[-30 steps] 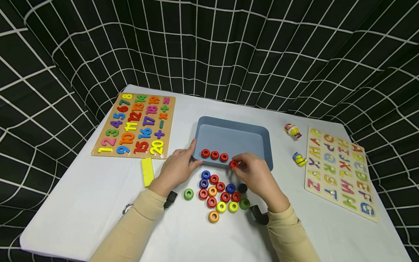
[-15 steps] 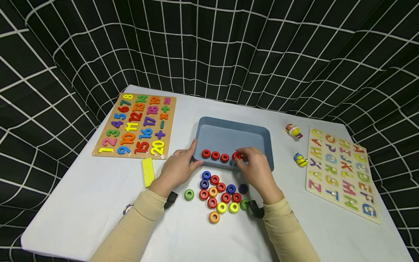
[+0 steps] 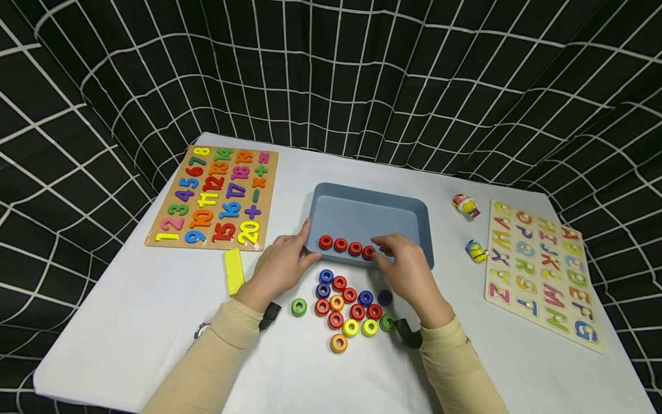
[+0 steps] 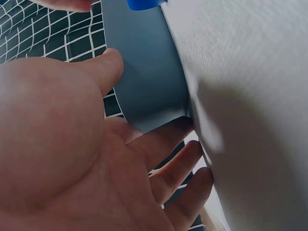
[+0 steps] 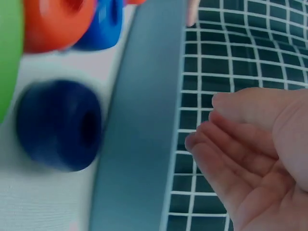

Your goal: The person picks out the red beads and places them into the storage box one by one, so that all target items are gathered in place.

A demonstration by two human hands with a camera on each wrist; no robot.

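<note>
My left hand (image 3: pixel 281 264) rests against the near-left corner of a blue-grey tray (image 3: pixel 364 218). Its thumb touches the front wall and its straight fingers lie at the left side. Along the tray's near edge stands a row of red rings (image 3: pixel 340 245). My right hand (image 3: pixel 408 270) is over the near-right part of the tray, fingertips beside the rightmost red ring (image 3: pixel 368 252). The right wrist view shows a gap between thumb and fingers with nothing in it; the tray wall (image 5: pixel 139 125) hides the rings there. A dark blue ring (image 5: pixel 60 125) sits outside the wall.
Loose red, blue, yellow, orange and green rings (image 3: pixel 335 320) lie before the tray. A number board (image 3: pixel 212 198) and yellow block (image 3: pixel 234 272) are at left. An alphabet board (image 3: pixel 540 273) and two small figures (image 3: pixel 466 205) are at right.
My right hand has brought a red ring over the front wall and down into the tray. The ring then shifted left beside the others. The left hand has stayed still.
</note>
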